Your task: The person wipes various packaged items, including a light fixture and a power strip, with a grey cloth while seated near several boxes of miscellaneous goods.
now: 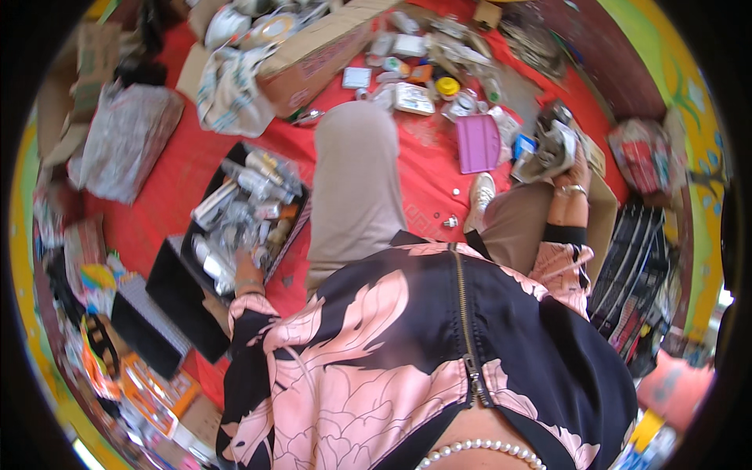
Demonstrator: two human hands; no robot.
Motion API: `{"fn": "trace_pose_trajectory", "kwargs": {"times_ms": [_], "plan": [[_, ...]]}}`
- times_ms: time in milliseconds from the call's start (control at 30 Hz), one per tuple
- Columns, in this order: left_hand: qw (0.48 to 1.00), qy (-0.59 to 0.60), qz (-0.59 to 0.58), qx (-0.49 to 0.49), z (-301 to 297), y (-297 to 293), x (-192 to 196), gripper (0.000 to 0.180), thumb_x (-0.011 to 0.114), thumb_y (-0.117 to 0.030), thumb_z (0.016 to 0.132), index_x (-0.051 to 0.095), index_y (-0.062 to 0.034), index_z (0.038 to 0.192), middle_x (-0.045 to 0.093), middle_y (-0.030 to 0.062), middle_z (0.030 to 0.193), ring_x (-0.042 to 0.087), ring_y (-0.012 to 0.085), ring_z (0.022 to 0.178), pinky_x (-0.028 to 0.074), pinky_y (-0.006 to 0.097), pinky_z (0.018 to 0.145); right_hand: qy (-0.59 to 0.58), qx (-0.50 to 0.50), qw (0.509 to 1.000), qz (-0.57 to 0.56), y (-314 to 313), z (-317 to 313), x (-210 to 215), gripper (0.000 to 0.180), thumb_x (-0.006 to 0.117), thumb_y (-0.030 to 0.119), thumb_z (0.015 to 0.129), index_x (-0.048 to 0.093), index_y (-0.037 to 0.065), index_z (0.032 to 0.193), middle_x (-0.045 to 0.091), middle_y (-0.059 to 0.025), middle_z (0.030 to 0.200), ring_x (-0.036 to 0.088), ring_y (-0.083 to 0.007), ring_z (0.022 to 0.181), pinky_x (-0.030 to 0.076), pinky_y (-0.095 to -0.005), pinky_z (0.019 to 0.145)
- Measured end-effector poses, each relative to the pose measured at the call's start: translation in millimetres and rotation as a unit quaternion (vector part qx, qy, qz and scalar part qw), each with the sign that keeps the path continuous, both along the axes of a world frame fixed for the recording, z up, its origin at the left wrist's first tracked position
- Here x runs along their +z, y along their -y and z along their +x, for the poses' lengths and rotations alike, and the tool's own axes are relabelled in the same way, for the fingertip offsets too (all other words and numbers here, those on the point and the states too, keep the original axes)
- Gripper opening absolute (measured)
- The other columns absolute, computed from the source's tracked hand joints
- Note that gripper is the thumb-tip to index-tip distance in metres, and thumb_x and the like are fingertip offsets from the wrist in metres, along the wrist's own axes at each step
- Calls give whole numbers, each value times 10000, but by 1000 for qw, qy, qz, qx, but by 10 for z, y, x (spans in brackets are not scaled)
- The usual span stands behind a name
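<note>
My left hand (249, 270) is at the near edge of a dark box (301, 227), its fingers blurred against clear plastic packets. Bottles (262, 184) and small wrapped items fill that box. Out to the right, my right hand (578, 168) grips a crumpled greyish plastic bag (554, 149), its fingers partly hidden behind it. A small blue packet (523, 146) lies just left of the bag. Below my right forearm is an open cardboard box (601, 215).
Red sheeting (294, 145) covers the floor. Ahead lie a long cardboard box (313, 59), a purple tray (478, 143), a yellow-lidded jar (447, 86) and loose packets. A full plastic sack (129, 141) stands at left, black boxes (184, 298) nearer. Black racks (630, 266) stand at right.
</note>
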State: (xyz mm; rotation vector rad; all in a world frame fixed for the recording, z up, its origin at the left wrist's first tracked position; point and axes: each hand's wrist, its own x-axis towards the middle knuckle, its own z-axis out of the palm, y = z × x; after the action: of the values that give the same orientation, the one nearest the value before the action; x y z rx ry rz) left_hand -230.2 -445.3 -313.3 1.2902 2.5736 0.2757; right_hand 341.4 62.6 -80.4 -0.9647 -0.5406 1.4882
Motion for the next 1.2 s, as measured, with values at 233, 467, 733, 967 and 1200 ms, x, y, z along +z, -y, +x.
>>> {"fn": "trace_pose_trajectory", "kwargs": {"times_ms": [233, 467, 733, 967, 1200], "plan": [[920, 5, -375, -110, -318, -592, 265, 439, 661, -220, 724, 565, 1, 1092, 596, 257, 1073, 574, 381, 1020, 455, 434, 884, -75, 6, 997, -6, 89, -79, 162, 186, 584, 204, 888, 617, 43, 973, 670, -89, 901, 655, -218, 795, 551, -364, 707], [971, 41, 13, -236, -365, -3400, 2336, 367, 573, -216, 824, 570, 13, 1111, 629, 228, 973, 607, 367, 920, 475, 398, 799, -217, 43, 974, 55, 26, -318, 243, 309, 512, 228, 916, 583, -14, 1094, 644, -151, 1032, 639, -254, 890, 533, -397, 790], [870, 45, -130, -474, 1136, -5869, 2124, 452, 643, -342, 785, 618, -12, 1094, 631, 194, 1054, 605, 318, 990, 475, 377, 867, -170, 22, 985, -11, 90, -381, 310, 229, 505, 204, 932, 571, 14, 1041, 650, -113, 957, 649, -236, 832, 543, -375, 754], [969, 83, -169, -162, 1705, -6007, 469, 440, 650, -254, 736, 601, -36, 1114, 593, 221, 1125, 552, 364, 1083, 448, 412, 921, -160, 52, 983, -66, 193, -397, 440, 247, 501, 223, 935, 577, 30, 1069, 655, -106, 967, 656, -214, 794, 552, -340, 671], [982, 92, -129, -107, 1422, -5918, -634, 607, 651, -376, 773, 424, -84, 1255, 576, 262, 1112, 557, 413, 1045, 459, 455, 887, -149, 17, 979, -137, 154, -395, 537, 286, 490, 208, 940, 537, 16, 1145, 642, -130, 1033, 656, -219, 873, 564, -360, 719]]}}
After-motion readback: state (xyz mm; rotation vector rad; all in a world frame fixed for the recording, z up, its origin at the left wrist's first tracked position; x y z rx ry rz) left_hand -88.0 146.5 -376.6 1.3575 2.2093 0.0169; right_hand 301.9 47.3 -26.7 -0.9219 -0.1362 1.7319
